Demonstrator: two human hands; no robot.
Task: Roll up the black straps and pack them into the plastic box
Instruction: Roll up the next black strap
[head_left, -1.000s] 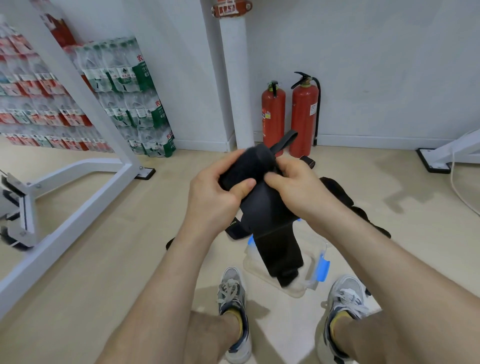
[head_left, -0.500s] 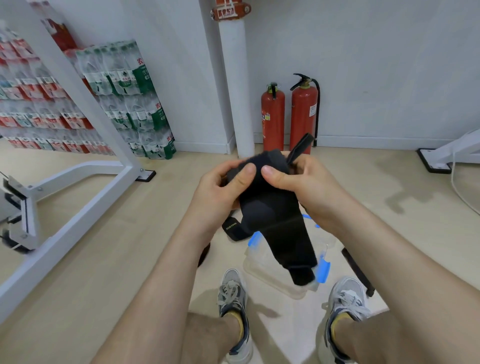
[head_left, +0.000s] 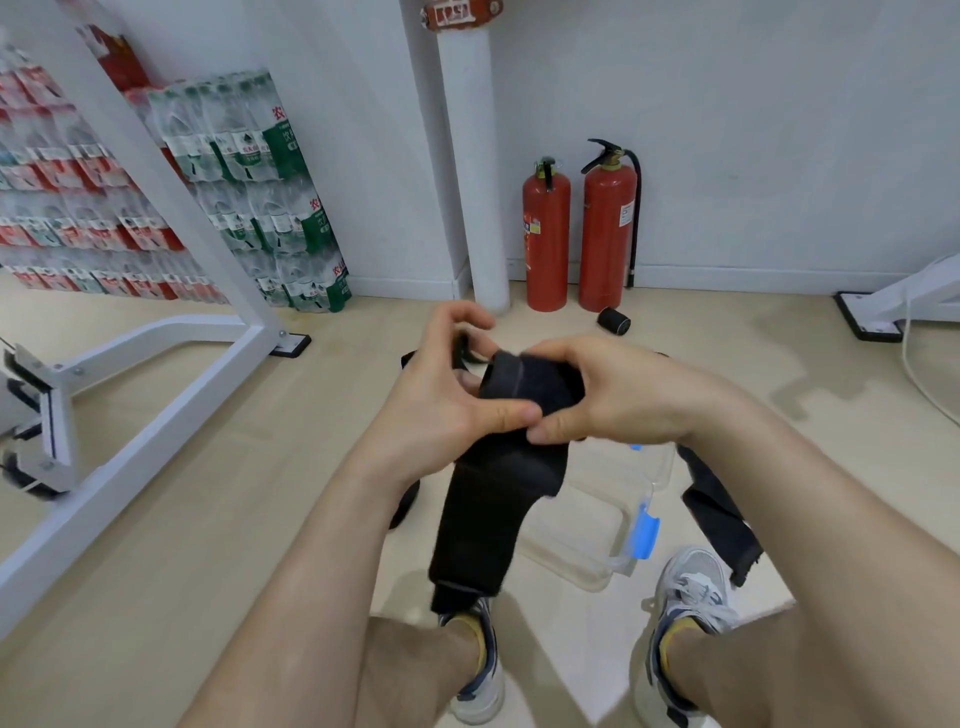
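Note:
Both hands hold one wide black strap (head_left: 488, 514) in mid-air, its top partly wound into a roll and its free tail hanging toward my shoes. My left hand (head_left: 441, 395) pinches the roll's left end, thumb on the front. My right hand (head_left: 613, 389) wraps over the roll's right end, thumb underneath. The clear plastic box (head_left: 587, 525) with blue latches sits on the floor under my hands, partly hidden by the hanging strap. Another black strap (head_left: 722, 514) lies unrolled on the floor right of the box. A rolled black strap (head_left: 614, 320) rests near the fire extinguishers.
Two red fire extinguishers (head_left: 576, 234) stand by a white pipe at the wall. A white metal frame (head_left: 156, 364) crosses the left floor, with stacked packs of water bottles (head_left: 249, 192) behind it. My two shoes (head_left: 685, 597) stand just in front of the box.
The roll has been turned and lowered slightly in my hands, and the hanging tail has swung left, now dangling over my left shoe. The rolled strap by the extinguishers has come into view.

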